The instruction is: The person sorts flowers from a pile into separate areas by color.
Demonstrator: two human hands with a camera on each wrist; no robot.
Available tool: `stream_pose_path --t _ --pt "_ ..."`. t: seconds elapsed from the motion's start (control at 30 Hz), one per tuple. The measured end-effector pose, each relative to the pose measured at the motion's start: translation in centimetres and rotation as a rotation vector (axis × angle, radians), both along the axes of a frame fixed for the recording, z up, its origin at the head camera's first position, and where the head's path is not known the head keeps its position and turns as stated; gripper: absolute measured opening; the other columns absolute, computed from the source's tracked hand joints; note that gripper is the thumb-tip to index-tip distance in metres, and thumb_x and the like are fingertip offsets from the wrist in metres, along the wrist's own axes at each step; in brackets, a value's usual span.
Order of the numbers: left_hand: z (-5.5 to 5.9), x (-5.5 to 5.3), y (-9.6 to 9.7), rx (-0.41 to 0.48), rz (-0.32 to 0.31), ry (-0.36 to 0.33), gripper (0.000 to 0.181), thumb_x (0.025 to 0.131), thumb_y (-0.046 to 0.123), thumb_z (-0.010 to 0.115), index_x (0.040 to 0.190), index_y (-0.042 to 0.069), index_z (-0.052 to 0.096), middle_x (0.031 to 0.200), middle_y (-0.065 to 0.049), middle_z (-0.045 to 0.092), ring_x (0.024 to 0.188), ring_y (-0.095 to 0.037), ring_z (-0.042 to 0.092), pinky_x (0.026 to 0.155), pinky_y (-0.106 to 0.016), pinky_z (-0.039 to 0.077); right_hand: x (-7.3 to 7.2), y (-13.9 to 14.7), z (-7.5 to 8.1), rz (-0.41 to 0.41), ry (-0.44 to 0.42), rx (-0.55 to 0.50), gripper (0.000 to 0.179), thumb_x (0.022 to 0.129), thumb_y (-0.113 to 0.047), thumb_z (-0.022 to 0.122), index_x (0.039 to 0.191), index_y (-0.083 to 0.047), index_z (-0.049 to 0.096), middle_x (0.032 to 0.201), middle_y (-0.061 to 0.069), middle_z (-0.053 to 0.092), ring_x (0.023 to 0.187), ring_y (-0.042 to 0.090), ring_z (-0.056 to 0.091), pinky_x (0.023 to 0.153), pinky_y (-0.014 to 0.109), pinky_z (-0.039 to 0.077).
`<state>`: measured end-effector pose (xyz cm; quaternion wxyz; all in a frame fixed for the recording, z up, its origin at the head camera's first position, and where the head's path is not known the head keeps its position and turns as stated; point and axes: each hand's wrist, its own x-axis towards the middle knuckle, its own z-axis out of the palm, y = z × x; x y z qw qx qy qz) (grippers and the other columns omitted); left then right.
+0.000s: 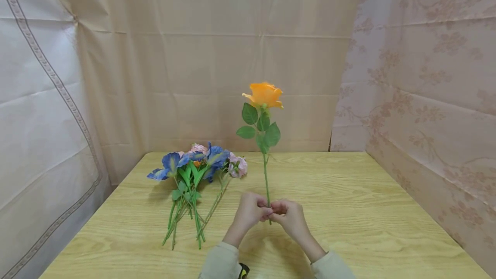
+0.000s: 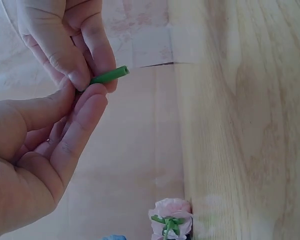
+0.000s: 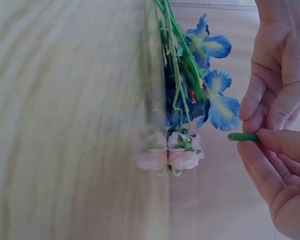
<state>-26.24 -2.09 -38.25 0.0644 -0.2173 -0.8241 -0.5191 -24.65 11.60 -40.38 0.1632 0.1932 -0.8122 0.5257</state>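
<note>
An orange artificial rose (image 1: 265,95) stands upright above the table, its green leaves partway down the stem. My left hand (image 1: 252,212) and right hand (image 1: 288,218) meet at the lower stem, both pinching it between thumb and fingers. In the left wrist view, the cut green stem end (image 2: 112,75) pokes out past the fingertips of the left hand (image 2: 45,145) and the other hand. The right wrist view shows the same stem end (image 3: 242,137) beside the right hand (image 3: 285,170).
Left of my hands, a loose pile of artificial flowers lies on the wooden table (image 1: 348,201): blue irises (image 1: 172,165), pink blooms (image 1: 237,165) and several green stems. A beige cloth (image 1: 217,63) hangs behind, with a flowered cloth (image 1: 426,81) at the right.
</note>
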Motion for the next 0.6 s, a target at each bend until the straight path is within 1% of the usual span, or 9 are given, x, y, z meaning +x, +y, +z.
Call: stream_pose_path --t 0.13,0.23,0.3,0.37,0.4,0.47,0.5,0.6 --pt "0.1 0.2 0.2 0.009 0.0 -0.003 0.009 0.075 -0.006 0.066 0.066 -0.006 0.065 0.059 -0.01 0.063 0.046 -0.016 0.059 0.043 -0.023 0.047 0.0 -0.1 -0.2 -0.044 0.013 0.025 0.013 0.07 0.01 0.068 0.08 0.003 0.065 0.073 0.011 0.065 0.065 0.02 0.063 0.058 0.02 0.049" --pt "0.1 0.4 0.3 0.021 -0.001 -0.028 0.006 0.078 -0.003 0.065 0.073 -0.005 0.067 0.062 -0.011 0.064 0.048 -0.019 0.06 0.043 -0.023 0.048 0.0 0.0 -0.3 -0.07 0.029 0.015 0.013 0.069 0.013 0.066 0.078 0.004 0.064 0.071 0.009 0.064 0.064 0.02 0.062 0.057 0.021 0.049" --pt "0.0 0.3 0.3 0.016 -0.007 -0.032 0.006 0.078 -0.002 0.065 0.074 -0.005 0.067 0.063 -0.013 0.064 0.048 -0.02 0.06 0.043 -0.022 0.047 -0.1 0.1 -0.3 -0.086 0.035 0.009 0.014 0.069 0.014 0.065 0.078 0.004 0.064 0.07 0.008 0.064 0.063 0.02 0.062 0.057 0.021 0.049" --pt "-0.2 0.3 0.2 0.011 -0.019 -0.024 0.006 0.079 -0.001 0.065 0.074 -0.005 0.067 0.064 -0.013 0.064 0.048 -0.019 0.059 0.044 -0.02 0.046 -0.2 0.4 -0.4 -0.107 0.04 0.019 0.015 0.068 0.015 0.065 0.079 0.005 0.063 0.07 0.006 0.063 0.063 0.02 0.061 0.056 0.021 0.049" --pt "-0.3 0.3 0.1 0.007 -0.03 -0.005 0.007 0.079 -0.001 0.064 0.074 -0.005 0.067 0.063 -0.013 0.064 0.047 -0.017 0.059 0.043 -0.02 0.046 -0.2 0.5 -0.3 -0.115 0.036 0.029 0.015 0.068 0.015 0.065 0.079 0.005 0.063 0.07 0.007 0.062 0.063 0.02 0.061 0.056 0.021 0.049" --pt "-0.4 0.4 -0.1 0.002 -0.044 0.011 0.009 0.08 0.0 0.063 0.075 -0.006 0.066 0.063 -0.011 0.063 0.046 -0.013 0.058 0.044 -0.019 0.046 -0.3 0.9 -0.3 -0.135 0.032 0.055 0.015 0.067 0.015 0.065 0.079 0.006 0.062 0.07 0.007 0.062 0.063 0.02 0.06 0.057 0.022 0.049" --pt "-0.5 0.5 -0.2 -0.006 -0.052 0.04 0.01 0.081 0.002 0.063 0.075 -0.006 0.066 0.062 -0.009 0.063 0.046 -0.01 0.057 0.044 -0.019 0.045 -0.4 1.2 -0.2 -0.146 0.028 0.071 0.015 0.067 0.015 0.065 0.079 0.006 0.062 0.07 0.007 0.062 0.064 0.02 0.06 0.057 0.022 0.049" --pt "-0.5 0.7 -0.5 -0.015 -0.057 0.042 0.013 0.083 0.004 0.061 0.078 -0.007 0.065 0.062 -0.005 0.061 0.046 -0.007 0.055 0.044 -0.019 0.046 -0.7 2.1 -0.1 -0.179 0.021 0.123 0.015 0.068 0.014 0.065 0.08 0.007 0.061 0.07 0.007 0.061 0.064 0.019 0.059 0.056 0.022 0.048"
